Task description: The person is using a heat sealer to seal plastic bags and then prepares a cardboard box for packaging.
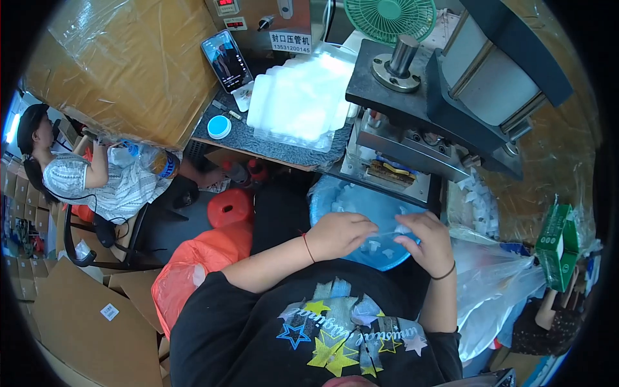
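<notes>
My left hand [342,233] is closed, its fingertips pinching one end of a thin, clear plastic piece [387,233]. At the piece's other end, my right hand [427,244] has its thumb and fingers closed around it, with something whitish at the fingertips. What the piece is exactly I cannot make out. Both hands are over a blue basin [329,201] in front of my body, which holds small white scraps. Behind the basin is a press machine [412,97] with a metal die [393,173] at its base. A stack of clear plastic sheets [300,100] lies on the worktop.
On the worktop [271,149] are a propped phone [226,61] and a blue-lidded tub [219,127]. A green fan [390,16] stands behind. A red stool [230,208] and red bag [193,258] are left; a clear bag [483,284] hangs right. Another person [97,164] sits far left.
</notes>
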`<state>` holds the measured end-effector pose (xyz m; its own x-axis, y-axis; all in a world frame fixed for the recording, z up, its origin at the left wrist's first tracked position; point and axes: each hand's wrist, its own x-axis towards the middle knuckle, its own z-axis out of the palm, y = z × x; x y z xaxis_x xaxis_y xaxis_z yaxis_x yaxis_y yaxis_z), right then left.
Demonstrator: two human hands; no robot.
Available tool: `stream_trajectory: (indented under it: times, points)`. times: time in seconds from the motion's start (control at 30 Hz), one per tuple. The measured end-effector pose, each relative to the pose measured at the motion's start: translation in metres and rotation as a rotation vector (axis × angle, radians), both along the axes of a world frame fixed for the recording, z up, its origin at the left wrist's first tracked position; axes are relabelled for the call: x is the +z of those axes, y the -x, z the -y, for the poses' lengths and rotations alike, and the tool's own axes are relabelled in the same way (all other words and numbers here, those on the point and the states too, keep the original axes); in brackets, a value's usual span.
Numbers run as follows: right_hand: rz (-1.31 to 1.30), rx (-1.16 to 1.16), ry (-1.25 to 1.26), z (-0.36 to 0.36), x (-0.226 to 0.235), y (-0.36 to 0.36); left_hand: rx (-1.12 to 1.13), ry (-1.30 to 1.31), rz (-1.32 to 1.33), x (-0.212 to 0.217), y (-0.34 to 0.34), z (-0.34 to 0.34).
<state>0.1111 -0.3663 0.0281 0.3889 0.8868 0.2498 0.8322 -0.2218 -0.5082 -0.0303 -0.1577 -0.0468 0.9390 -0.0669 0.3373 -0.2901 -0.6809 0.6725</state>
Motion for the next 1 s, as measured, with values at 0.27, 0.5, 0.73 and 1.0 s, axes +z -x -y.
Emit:
stream_trajectory:
  times: [0.27, 0.5, 0.73, 1.0]
  points:
    - [0.003, 0.000, -0.054, 0.005, -0.003, 0.004, 0.031, 0.184, -0.191, 0.002, 0.006, 0.018]
    - [-0.085, 0.010, 0.005, 0.010, 0.016, -0.009, -0.241, 0.820, -0.586, -0.008, -0.005, 0.028]
    - [0.283, -0.707, 0.213, 0.051, -0.027, -0.095, -0.111, 1.281, -0.791, -0.006, -0.026, 0.001]
    - [0.196, -0.652, 0.094, 0.056, -0.051, -0.102, -0.037, 1.517, -0.677, 0.008, -0.061, -0.020]
